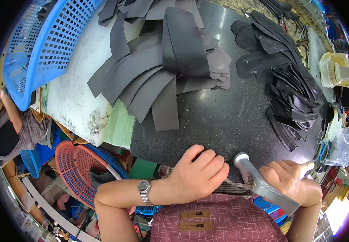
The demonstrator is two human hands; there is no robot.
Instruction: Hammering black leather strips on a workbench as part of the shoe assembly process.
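My right hand (pixel 288 177) is closed round the handle of a metal hammer (pixel 257 177). The hammer's round face points up and left at the table's near edge, and its flat tail slants down toward my forearm. A pale end of the handle shows beyond my fist. My left hand (pixel 200 173), with a watch (pixel 144 189) on the wrist, is curled closed at the same edge. A small dark bit shows between its thumb and fingers; what it holds is hidden. Ahead on the black tabletop (pixel 206 121) lie fanned grey-black strips (pixel 142 80), topped by a wider bent strip (pixel 184 44).
Dark insole-shaped pieces (pixel 263 40) and a bundle of narrow black strips (pixel 295 101) lie at the right. Scissors (pixel 323 151) and a plastic bag (pixel 342 147) sit beyond. A blue basket (pixel 63 40) stands far left, an orange basket (pixel 73 169) below. Another person (pixel 17 125) is at the left.
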